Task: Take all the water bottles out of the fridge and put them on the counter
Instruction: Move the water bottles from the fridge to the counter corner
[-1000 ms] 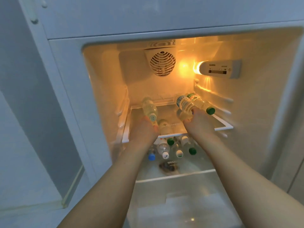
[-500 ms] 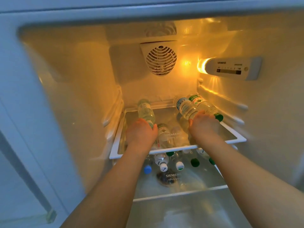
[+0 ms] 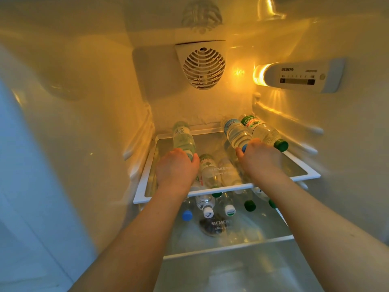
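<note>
Three water bottles lie on their sides on the upper glass shelf [image 3: 309, 174], long axes running front to back, caps toward the person. Left bottle [image 3: 182, 138] sits alone near the left edge. Blue-cap bottle [image 3: 235, 132] and green-cap bottle [image 3: 263, 130] lie side by side, touching, by the right wall.

Left hand [image 3: 176, 168] is curled over the neck end of the left bottle, fingers wrapped round it; its cap is hidden under the hand. Right hand [image 3: 257, 154] is curled at the cap end of the blue-cap bottle, thumb against the cap. Whether the fingers also catch the green-cap bottle, can't tell; its cap pokes out just right of the hand.

Each hand is in line with its own bottle, so a straight pull back along the axis should clear the shelf lip. Likely risk: the green-cap bottle rolls once its neighbour leaves.

More bottles [image 3: 228, 209] lie on the lower shelf [image 3: 273, 239], caps forward, seen partly through the glass. Fan grille [image 3: 203, 67] on the back wall, control panel [image 3: 301, 75] with lamp on the right wall. The counter is out of view; most of the job looks still ahead.
</note>
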A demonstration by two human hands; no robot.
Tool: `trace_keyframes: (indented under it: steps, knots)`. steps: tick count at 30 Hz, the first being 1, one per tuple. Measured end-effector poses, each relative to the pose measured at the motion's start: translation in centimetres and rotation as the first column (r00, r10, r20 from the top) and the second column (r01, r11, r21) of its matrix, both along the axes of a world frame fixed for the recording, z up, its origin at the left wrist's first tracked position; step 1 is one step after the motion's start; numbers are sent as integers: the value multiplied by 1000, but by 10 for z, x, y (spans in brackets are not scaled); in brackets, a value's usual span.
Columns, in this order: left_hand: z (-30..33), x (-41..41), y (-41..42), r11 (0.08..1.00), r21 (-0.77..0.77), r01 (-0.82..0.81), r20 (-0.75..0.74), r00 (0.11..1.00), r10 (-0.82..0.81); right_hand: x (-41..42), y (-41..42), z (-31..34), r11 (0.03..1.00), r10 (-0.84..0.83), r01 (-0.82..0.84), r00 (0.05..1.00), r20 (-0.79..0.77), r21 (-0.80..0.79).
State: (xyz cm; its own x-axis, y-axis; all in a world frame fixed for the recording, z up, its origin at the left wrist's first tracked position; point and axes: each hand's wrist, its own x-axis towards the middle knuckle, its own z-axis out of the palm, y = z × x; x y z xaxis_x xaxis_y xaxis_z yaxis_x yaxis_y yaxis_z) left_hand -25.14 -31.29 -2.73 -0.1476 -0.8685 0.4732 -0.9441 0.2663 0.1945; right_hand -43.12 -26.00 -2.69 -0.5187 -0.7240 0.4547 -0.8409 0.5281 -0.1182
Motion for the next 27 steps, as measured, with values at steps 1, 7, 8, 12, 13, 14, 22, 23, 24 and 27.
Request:
trace_keyframes:
  steps: [1, 7, 8, 12, 13, 14, 22, 23, 24, 27]
  knots:
    - [0, 0, 0, 1000, -4, 1, 7, 1000, -1, 0, 0, 0, 1000, 3, -3, 1000, -7, 2]
    - [2, -1, -1, 999, -21, -26, 54, 998, 27, 2, 1, 1, 1000, 1, -1, 1000, -8, 4]
    - [2, -1, -1, 999, -25, -31, 48, 998, 32, 2, 1, 1, 1000, 2, -2, 1000, -8, 6]
    - [0, 0, -2, 999, -26, -43, 23, 999, 44, 1, 2, 0, 1000, 3, -4, 1000, 10, 11]
    - [1, 0, -2, 999, -19, -39, 15, 999, 39, -1, 2, 0, 1000, 1, -2, 1000, 14, 11]
    - [1, 1, -1, 999, -10, -32, 5, 999, 32, 0, 2, 0, 1000, 1, -1, 1000, 18, 5]
    - [6, 20, 23, 996, 71, 44, -187, 982, -30, 21, 42, 1, 992, 61, -62, 998, -13, -112]
    - [7, 22, 30, 997, 63, 52, -213, 976, -38, 23, 49, 1, 989, 72, -75, 997, -29, -130]
    - [9, 25, 39, 997, 49, 62, -235, 971, -49, 26, 57, 2, 985, 85, -88, 996, -29, -148]
    - [17, 34, 66, 996, -18, 89, -278, 956, -91, 40, 77, 12, 964, 143, -118, 986, 89, -239]
